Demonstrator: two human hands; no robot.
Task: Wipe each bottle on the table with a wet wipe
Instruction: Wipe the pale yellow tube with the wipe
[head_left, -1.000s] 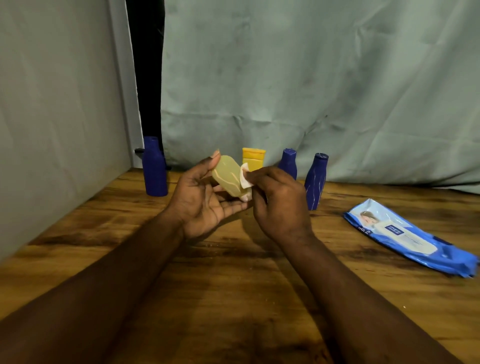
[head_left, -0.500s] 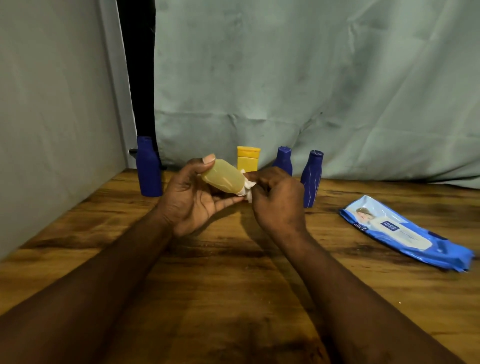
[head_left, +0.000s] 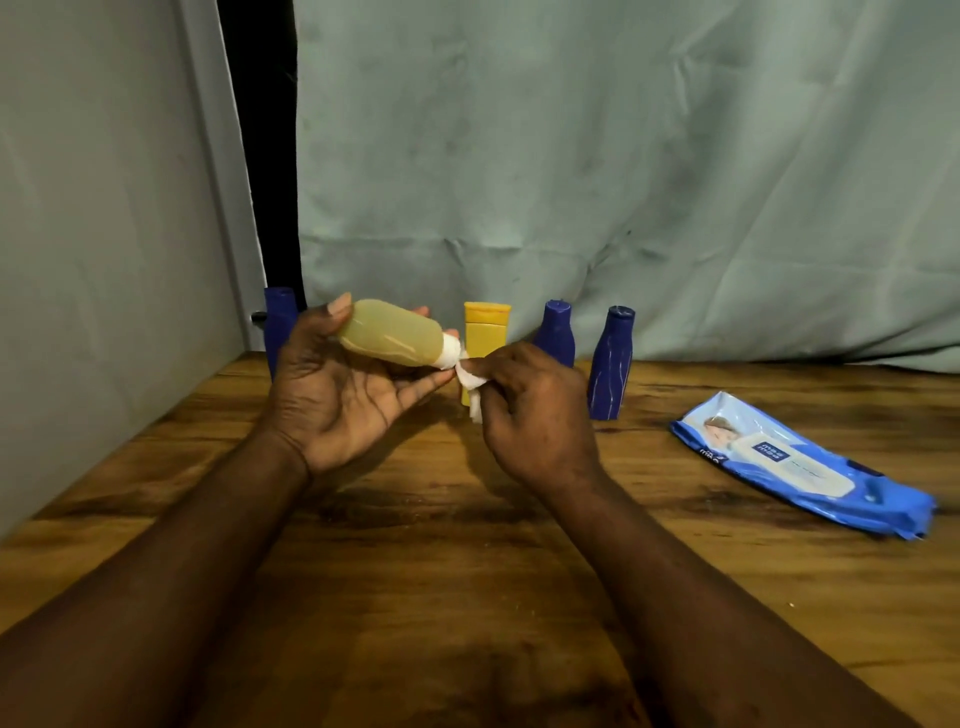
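My left hand (head_left: 337, 395) holds a pale yellow translucent bottle (head_left: 389, 332) on its side above the table, its white cap pointing right. My right hand (head_left: 530, 410) pinches a crumpled white wet wipe (head_left: 471, 382) against that cap. Behind them a yellow bottle (head_left: 485, 332) stands upright, partly hidden by my right hand. Three dark blue bottles stand along the back: one at the left (head_left: 278, 322) behind my left hand, one (head_left: 556, 332) right of the yellow bottle, and one (head_left: 612, 364) further right.
A blue pack of wet wipes (head_left: 800, 467) lies flat on the wooden table (head_left: 467, 597) at the right. A grey wall panel (head_left: 104, 260) bounds the left side and a pale green cloth (head_left: 623, 182) hangs at the back.
The pale bottle has turned from nearly upright to lying sideways in my left hand. The wipe has slid from the bottle's body to its white cap end.
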